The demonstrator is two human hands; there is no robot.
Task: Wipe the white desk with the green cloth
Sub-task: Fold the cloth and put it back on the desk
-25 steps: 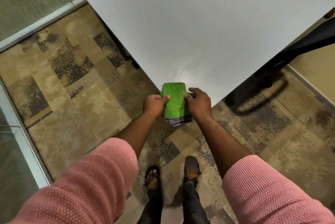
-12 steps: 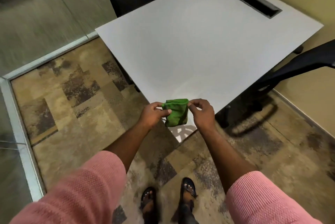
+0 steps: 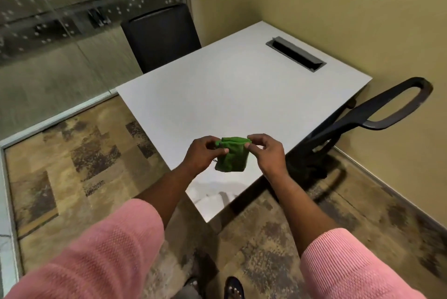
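Note:
A folded green cloth hangs in the air just above the near corner of the white desk. My left hand pinches the cloth's upper left corner. My right hand pinches its upper right corner between thumb and fingers. The cloth droops between both hands and does not touch the desk top. The desk surface is bare apart from a grey cable slot at its far right.
A black chair stands behind the desk's far left edge. Another black chair, seen by its armrest, is tucked at the desk's right side. Yellow walls close the right and back; a glass partition runs along the left. Patterned carpet covers the floor.
The cloth has been lifted off the desk corner and is now held up by its top corners. My view has tilted up, showing the whole desk.

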